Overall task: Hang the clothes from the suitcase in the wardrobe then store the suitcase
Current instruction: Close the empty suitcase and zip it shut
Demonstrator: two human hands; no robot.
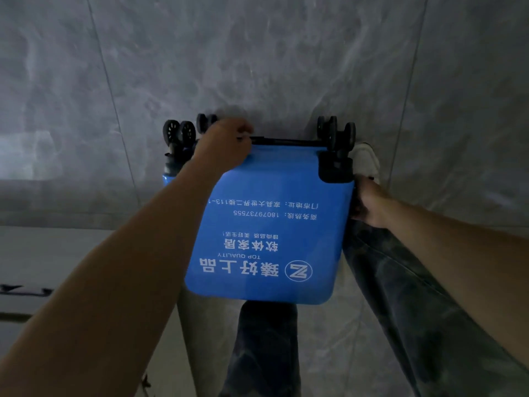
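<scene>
A blue hard-shell suitcase (pixel 272 224) with white printed lettering is held in front of me, its black wheels (pixel 180 133) pointing away at the far end. It looks closed. My left hand (pixel 226 143) grips the black zipper seam at the wheel end, fingers curled over it. My right hand (pixel 369 203) holds the suitcase's right side edge, with the fingers hidden behind the shell. No clothes and no wardrobe are in view.
Grey marbled floor tiles (pixel 257 67) fill the view. My legs in dark patterned trousers (pixel 400 282) stand under and to the right of the suitcase, with a pale shoe (pixel 367 160) by the right wheels. A light-coloured surface (pixel 43 253) lies at the left.
</scene>
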